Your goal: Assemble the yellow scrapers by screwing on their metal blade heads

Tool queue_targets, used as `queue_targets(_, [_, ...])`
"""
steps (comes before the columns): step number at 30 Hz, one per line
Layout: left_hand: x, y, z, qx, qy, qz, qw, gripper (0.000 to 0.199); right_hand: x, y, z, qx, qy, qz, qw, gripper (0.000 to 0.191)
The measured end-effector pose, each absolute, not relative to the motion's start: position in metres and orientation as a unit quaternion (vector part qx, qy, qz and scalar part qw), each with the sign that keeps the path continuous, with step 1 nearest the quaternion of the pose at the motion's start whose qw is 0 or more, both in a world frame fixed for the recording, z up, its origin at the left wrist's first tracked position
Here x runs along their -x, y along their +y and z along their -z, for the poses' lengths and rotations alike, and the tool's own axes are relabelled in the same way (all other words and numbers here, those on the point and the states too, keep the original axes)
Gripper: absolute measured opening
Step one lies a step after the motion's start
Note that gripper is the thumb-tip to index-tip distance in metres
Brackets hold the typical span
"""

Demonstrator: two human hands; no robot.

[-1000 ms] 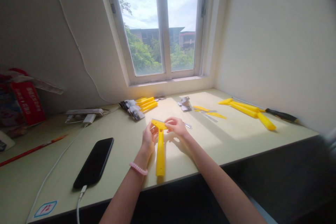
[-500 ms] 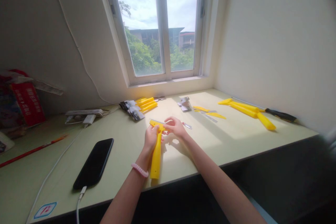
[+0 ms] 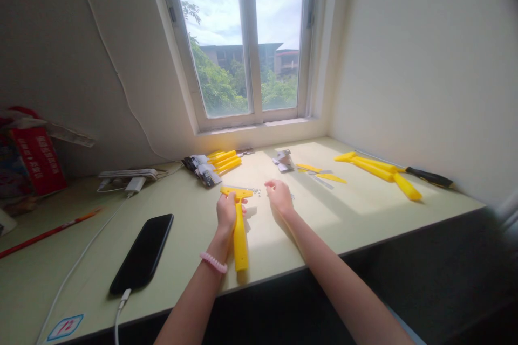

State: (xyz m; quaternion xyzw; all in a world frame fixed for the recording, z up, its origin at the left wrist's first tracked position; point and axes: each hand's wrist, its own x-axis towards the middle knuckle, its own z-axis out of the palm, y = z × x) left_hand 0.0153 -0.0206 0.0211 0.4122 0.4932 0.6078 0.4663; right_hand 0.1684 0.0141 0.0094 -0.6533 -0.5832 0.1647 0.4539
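Gripping the scraper (image 3: 240, 232) by its head, near centre, my left hand (image 3: 225, 211) likely steadies it; my right hand (image 3: 280, 198) bunches just right of small bits (image 3: 256, 192), holding anything? Can't tell.

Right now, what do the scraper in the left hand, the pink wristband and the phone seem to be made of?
Scraper: probably moulded plastic with a smooth finish, judging by its even yellow colour. Wristband: perhaps soft plastic, since it looks coiled; its sheen is unclear. Phone: likely glass-fronted and smooth, its face flat and evenly black; the edge material I can't tell.
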Motion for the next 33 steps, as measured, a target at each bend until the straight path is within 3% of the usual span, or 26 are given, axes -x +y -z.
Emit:
queue_targets(3, [-0.014,-0.018,-0.021,-0.393,0.500,-0.617,0.464,0.015,-0.170,0.012,-0.013,0.670,-0.637,-0.080,0.373,0.022])
queue_targets(7, [-0.014,-0.017,-0.021,-0.388,0.502,-0.617,0.466,0.013,-0.161,0.009,-0.017,0.624,-0.706,-0.018,0.335,0.023])
queue_targets(17, [-0.017,-0.022,-0.025,-0.394,0.512,-0.602,0.470,0.011,-0.155,0.008,-0.012,0.645,-0.710,-0.035,0.280,0.020])
queue_targets(22, [-0.018,-0.024,-0.027,-0.400,0.515,-0.593,0.472,0.011,-0.158,0.009,-0.012,0.653,-0.683,-0.078,0.317,0.015])
queue_targets(28, [-0.020,-0.030,-0.031,-0.411,0.500,-0.591,0.481,0.011,-0.159,0.009,-0.019,0.564,-0.627,-0.231,0.484,0.008])
queue_targets(33, [-0.021,-0.034,-0.033,-0.423,0.489,-0.586,0.489,0.012,-0.152,0.004,-0.024,0.462,-0.676,-0.303,0.488,0.003])
